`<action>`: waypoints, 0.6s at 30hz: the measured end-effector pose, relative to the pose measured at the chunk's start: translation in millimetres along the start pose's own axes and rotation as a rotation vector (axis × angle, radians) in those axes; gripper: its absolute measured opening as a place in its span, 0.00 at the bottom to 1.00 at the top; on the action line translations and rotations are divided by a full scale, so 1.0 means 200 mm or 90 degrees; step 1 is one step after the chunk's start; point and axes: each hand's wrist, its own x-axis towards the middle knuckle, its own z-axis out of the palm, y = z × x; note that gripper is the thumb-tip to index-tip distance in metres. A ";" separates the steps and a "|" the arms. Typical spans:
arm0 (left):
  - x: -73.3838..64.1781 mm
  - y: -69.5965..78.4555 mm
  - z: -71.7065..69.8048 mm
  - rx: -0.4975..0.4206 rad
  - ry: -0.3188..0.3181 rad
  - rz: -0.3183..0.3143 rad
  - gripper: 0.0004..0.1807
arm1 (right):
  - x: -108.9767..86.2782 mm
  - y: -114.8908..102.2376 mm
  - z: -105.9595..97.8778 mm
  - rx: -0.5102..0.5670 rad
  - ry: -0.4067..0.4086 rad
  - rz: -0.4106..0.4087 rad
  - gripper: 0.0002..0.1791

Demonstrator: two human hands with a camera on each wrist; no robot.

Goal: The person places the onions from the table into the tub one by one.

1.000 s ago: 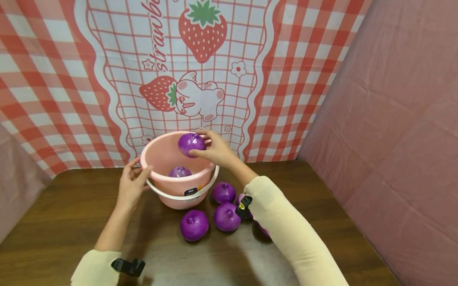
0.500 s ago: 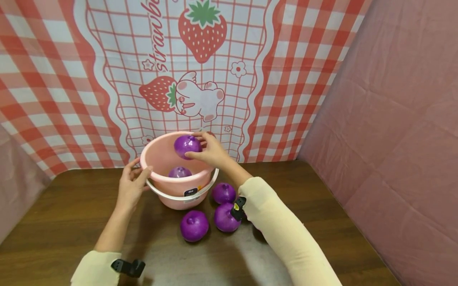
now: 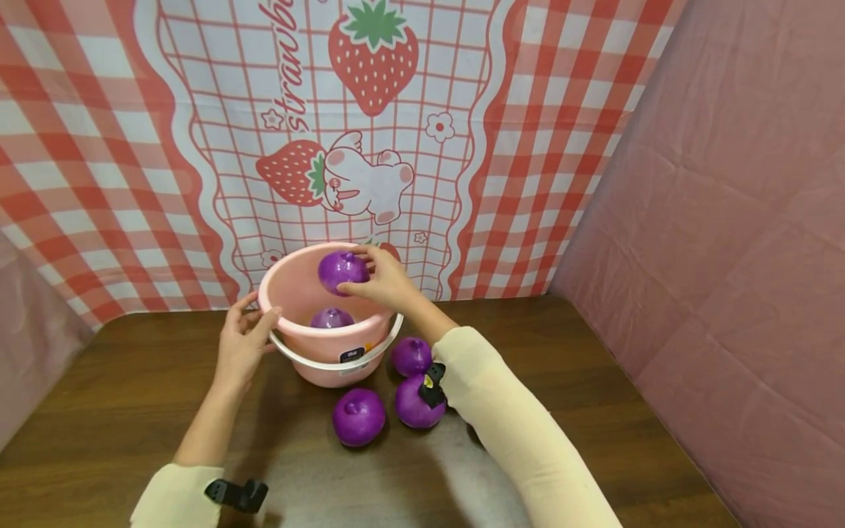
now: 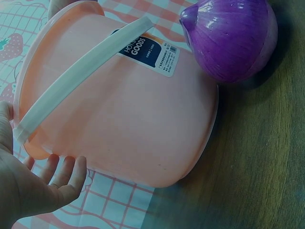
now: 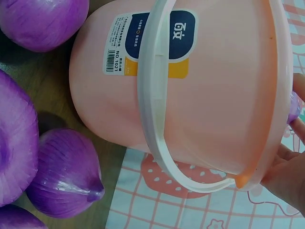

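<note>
A pink bucket (image 3: 300,343) with a white handle (image 3: 330,364) stands against the backdrop. My left hand (image 3: 243,341) holds its left rim, thumb at the edge and fingers along the outer wall. Above the bucket's mouth, my right hand (image 3: 389,282) grips a glossy purple onion (image 3: 339,272) between thumb and fingers. Another purple onion (image 3: 332,317) lies inside the bucket, partly hidden by the front rim. In the right wrist view, the bucket's wall hides most of the held onion (image 5: 293,109).
Purple onions (image 3: 359,416) lie on the brown wooden table (image 3: 132,411), in front of and to the right of the bucket. My right sleeve (image 3: 521,425) and its black wrist camera (image 3: 432,386) cover some. A strawberry-print cloth (image 3: 502,220) hangs close behind.
My right hand has moved left and slightly down with the onion, further over the bucket's mouth. The left hand and the bucket have stayed in place.
</note>
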 end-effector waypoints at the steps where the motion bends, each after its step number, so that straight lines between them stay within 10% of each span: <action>1: 0.00 0.00 0.00 -0.001 0.000 0.000 0.34 | 0.00 0.00 0.00 -0.005 0.000 -0.003 0.37; 18: 0.00 -0.01 0.00 -0.011 0.003 0.001 0.34 | 0.03 0.02 0.06 -0.153 0.022 -0.024 0.36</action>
